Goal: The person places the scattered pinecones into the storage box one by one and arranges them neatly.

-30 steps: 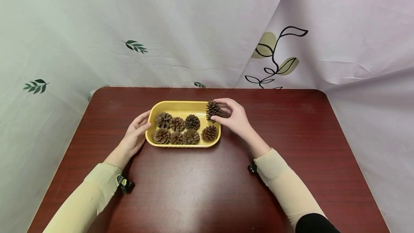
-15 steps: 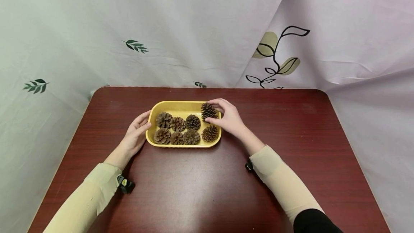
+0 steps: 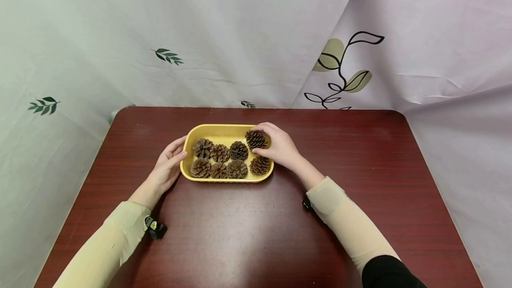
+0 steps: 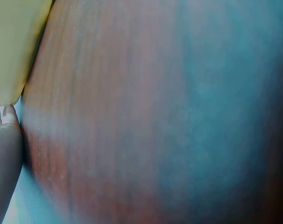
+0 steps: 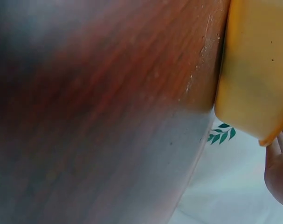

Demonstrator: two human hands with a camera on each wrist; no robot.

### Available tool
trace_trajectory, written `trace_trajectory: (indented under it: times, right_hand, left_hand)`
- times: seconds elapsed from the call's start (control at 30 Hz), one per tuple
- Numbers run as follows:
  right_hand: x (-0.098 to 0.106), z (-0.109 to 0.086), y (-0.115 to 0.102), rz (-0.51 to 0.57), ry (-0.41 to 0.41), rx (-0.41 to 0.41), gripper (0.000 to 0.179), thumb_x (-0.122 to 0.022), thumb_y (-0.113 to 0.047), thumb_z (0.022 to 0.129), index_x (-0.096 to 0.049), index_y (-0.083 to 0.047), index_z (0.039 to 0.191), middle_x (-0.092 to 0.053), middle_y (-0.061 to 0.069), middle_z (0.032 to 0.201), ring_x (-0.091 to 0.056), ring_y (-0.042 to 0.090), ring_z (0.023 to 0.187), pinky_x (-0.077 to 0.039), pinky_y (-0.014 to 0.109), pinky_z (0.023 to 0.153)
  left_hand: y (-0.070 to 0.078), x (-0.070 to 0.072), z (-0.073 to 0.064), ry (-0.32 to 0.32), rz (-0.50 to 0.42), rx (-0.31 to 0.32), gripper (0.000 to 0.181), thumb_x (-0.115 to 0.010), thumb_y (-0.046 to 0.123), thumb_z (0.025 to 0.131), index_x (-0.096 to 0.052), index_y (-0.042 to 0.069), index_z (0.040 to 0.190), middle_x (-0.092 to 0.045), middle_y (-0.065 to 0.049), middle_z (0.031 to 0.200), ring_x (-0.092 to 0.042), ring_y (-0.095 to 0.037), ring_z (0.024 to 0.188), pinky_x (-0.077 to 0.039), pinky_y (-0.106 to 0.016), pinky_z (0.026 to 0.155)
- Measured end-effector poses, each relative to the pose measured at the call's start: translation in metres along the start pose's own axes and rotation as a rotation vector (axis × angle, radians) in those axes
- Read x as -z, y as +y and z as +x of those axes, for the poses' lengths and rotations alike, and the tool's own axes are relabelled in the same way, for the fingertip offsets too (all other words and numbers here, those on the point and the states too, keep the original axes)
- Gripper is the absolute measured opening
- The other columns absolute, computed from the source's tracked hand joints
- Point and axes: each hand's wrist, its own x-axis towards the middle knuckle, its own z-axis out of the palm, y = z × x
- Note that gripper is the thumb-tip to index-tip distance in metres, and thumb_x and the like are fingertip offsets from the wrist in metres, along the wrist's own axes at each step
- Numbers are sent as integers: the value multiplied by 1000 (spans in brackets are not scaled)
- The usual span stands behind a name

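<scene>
A yellow plastic tray [image 3: 218, 131] stands on the table, holding several brown pine cones in two rows, one of them a cone [image 3: 202, 148] in the far left corner. At the tray's left end, my left hand [image 3: 166, 169] grips the wall, thumb at the rim and fingers along the outside. My right hand [image 3: 281, 146] reaches over the right end and pinches a pine cone [image 3: 255, 139] between thumb and fingers, inside the far right corner. Just nearer than it lies another cone [image 3: 259, 166]. Both wrist views show the tray's outer wall [image 5: 255, 70]; the cones are hidden there.
The dark red wooden table [image 3: 236, 230] extends around the tray, its far edge close behind. Pale fabric [image 3: 224, 34] with leaf prints hangs behind and at the sides. A small black wrist device [image 3: 155, 228] sits by the left cuff.
My right hand has moved left and slightly down with the pine cone, from over the tray's right rim to inside its far right corner. The left hand and tray stay put.
</scene>
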Motion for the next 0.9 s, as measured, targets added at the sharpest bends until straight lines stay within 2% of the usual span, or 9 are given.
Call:
trace_trajectory:
  times: [0.23,0.43,0.9]
  right_hand:
    - [-2,3,-1,-110,-69,58,60,-90,-17,85,-66,-8,139,-67,8,141,-64,28,133,-51,46,115]
    - [-3,6,-4,-164,-114,79,62,-90,-18,85,-65,-8,141,-66,8,142,-63,27,133,-51,45,116]
    - [-1,9,-4,-195,-155,82,65,-88,-19,87,-62,-8,146,-64,12,147,-63,29,135,-50,46,117]
  left_hand:
    - [1,-1,0,5,3,5,45,-44,-5,109,-61,24,139,-69,11,138,-66,-3,124,-57,-20,101]
    - [1,-1,0,14,3,7,44,-44,-4,109,-61,24,138,-70,12,138,-66,-2,124,-56,-19,101]
    - [1,-2,0,15,6,11,44,-45,-4,109,-62,25,137,-70,13,137,-66,-2,124,-56,-19,101]
